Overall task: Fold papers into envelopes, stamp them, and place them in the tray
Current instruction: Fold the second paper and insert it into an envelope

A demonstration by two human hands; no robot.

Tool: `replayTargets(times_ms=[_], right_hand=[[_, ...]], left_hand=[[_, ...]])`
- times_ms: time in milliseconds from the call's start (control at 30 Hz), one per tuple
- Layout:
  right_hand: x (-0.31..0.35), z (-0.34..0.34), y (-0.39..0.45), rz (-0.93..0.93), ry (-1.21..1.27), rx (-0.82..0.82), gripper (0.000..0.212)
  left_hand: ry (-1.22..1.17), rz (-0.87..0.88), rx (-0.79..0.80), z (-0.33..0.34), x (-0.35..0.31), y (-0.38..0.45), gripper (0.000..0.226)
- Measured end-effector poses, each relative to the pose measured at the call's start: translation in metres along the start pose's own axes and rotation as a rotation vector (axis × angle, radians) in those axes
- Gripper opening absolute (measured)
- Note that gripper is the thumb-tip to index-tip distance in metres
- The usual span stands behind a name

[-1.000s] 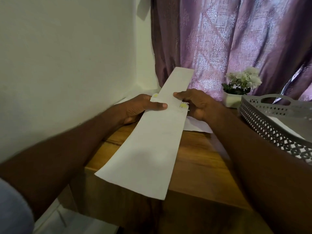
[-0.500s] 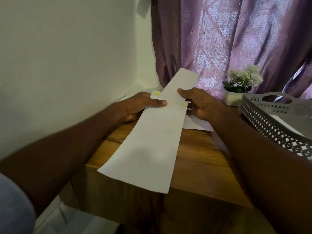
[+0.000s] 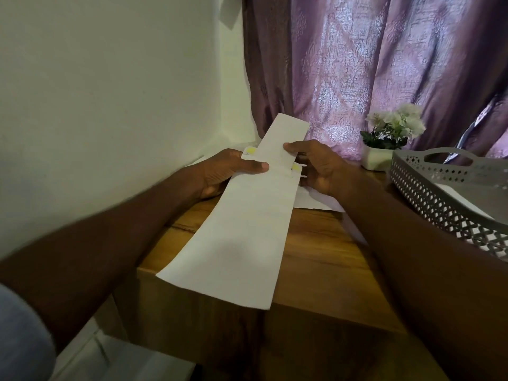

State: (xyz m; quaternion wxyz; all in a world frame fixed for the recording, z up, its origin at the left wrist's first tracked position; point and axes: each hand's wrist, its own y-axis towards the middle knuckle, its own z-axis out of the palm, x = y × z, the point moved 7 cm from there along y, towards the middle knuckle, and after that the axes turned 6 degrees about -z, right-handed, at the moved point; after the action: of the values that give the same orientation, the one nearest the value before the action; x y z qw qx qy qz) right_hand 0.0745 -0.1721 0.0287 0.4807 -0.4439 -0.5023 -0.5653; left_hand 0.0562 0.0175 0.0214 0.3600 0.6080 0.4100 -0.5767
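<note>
Head view: the left hand and right hand pinch a long folded paper at its middle, thumbs on top and fingers curled beneath, holding it in the air above the wooden counter. In the past second the far half of the strip has tipped upward at the thumbs, and a wider white piece with small yellow marks now shows more plainly at both edges under the grip. That suggests a cross fold is being started, or the strip is being worked into an envelope; which one cannot be told. The near end of the paper juts past the counter's front edge toward the person. More white sheets lie flat on the counter under the right hand. The grey perforated tray stands at the right, apart from the hands, with something white inside. A potted white flower sits before the purple curtain. Judging by this, folding is unfinished and stamping has not begun.
</note>
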Motion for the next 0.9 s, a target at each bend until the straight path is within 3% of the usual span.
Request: replayTargets(times_ms=[200,400,600,900], right_hand=[[0.0006,-0.0081,0.0038,-0.025,0.057,-0.074,0.041],[-0.0022,-0.0063,0.0002,0.043,0.016,0.032,0.033],[-0.0005,-0.0089,0.0056,-0.021,0.057,-0.038,0.042],[-0.0006,-0.0048,0.0048,-0.026,0.026,0.021,0.042]], left_hand=[[0.028,0.011,0.003,-0.0006,0.0002,0.0026,0.047],[0.007,-0.007,-0.002,-0.0012,0.0001,0.0017,0.041],[0.031,0.003,0.003,-0.0007,0.0007,0.0015,0.043],[0.030,0.000,0.023,0.0016,-0.0007,0.0001,0.039]])
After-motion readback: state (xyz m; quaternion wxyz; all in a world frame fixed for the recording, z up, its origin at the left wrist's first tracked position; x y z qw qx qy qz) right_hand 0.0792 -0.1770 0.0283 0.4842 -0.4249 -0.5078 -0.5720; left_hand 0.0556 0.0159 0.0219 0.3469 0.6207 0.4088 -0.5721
